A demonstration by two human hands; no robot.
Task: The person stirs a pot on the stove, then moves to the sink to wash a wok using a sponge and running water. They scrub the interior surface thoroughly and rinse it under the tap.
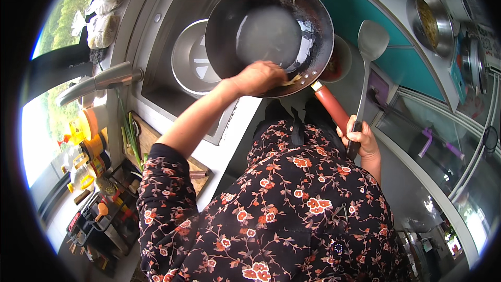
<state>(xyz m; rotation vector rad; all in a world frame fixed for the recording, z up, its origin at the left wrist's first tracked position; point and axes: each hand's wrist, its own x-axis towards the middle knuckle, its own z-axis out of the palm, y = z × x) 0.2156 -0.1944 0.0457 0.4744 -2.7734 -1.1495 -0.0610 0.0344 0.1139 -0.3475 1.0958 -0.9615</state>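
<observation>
A dark wok [223,19] with cloudy water [270,39] in its bottom is tilted over the front edge of the sink. My left hand [264,78] is inside its near wall, fingers curled down against the metal. A pale stringy bit [292,81] shows by the fingertips; whether the hand grips it is hidden. Around the wok's red handle [332,107] and the black grip of a metal wok spatula [370,47], my right hand [362,137] is closed. The spatula's blade points up and away from me.
A steel basin [184,58] stands in the sink [164,82], partly under the wok. The faucet [101,82] is left of it. Spring onions [133,137] lie by a cutting board [199,186]. Below the wok's right side is a round container [344,56]. A steel bowl of food [440,27] sits on the right counter.
</observation>
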